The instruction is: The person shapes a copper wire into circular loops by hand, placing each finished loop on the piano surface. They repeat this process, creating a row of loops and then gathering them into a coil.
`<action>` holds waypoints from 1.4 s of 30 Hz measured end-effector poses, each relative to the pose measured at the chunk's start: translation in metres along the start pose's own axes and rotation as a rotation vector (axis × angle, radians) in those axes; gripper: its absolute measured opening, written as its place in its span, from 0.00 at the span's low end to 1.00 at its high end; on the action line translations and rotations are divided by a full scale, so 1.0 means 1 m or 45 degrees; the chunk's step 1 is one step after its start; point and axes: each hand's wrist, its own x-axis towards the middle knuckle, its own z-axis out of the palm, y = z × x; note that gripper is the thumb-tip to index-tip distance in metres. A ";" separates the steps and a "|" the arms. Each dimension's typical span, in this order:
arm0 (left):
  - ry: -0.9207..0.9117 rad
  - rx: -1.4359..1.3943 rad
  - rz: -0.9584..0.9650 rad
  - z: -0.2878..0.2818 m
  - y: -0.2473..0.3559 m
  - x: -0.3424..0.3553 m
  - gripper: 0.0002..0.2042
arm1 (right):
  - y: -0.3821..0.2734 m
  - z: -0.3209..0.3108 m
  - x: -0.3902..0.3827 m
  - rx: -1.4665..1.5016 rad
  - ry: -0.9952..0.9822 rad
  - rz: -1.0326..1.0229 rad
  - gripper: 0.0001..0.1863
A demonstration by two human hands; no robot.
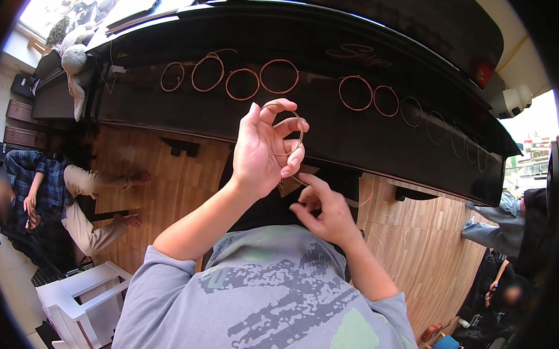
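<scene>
Open floor below the piano's [331, 124] edge; left hand [265, 152] fingers pinch a coiled wire ring [294, 122], right hand [327, 214] fingers pinch its loose tail.

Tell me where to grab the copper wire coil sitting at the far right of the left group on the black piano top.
Take the copper wire coil at its near arc, coming from above. It lies flat as a thin open ring, apart from the neighbouring coil, so fingers can pinch across the wire there. The left hand already holds another coil.
</scene>
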 end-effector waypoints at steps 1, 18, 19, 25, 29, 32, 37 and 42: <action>-0.004 0.036 0.030 0.001 -0.001 0.000 0.24 | -0.001 0.005 0.000 0.206 0.095 -0.023 0.12; 0.153 0.207 0.196 0.001 -0.016 0.000 0.24 | -0.030 -0.016 0.001 0.582 0.317 -0.265 0.18; 0.165 0.192 0.191 0.001 -0.017 0.000 0.24 | -0.029 -0.017 0.002 0.540 0.346 -0.287 0.14; 0.095 0.523 0.147 0.011 -0.026 -0.003 0.29 | -0.033 -0.025 0.029 0.296 0.763 -0.173 0.10; -0.080 0.792 0.153 0.010 -0.029 -0.009 0.29 | -0.035 -0.024 0.044 0.184 0.852 -0.025 0.10; -0.047 0.773 0.209 0.010 -0.030 -0.008 0.26 | -0.036 -0.029 0.046 -0.108 0.804 -0.050 0.09; -0.073 0.476 0.244 0.009 -0.031 -0.005 0.14 | -0.034 -0.029 0.046 -0.297 0.732 -0.197 0.10; -0.044 0.692 0.273 0.006 -0.035 -0.005 0.14 | -0.037 -0.026 0.044 -0.156 0.714 -0.134 0.09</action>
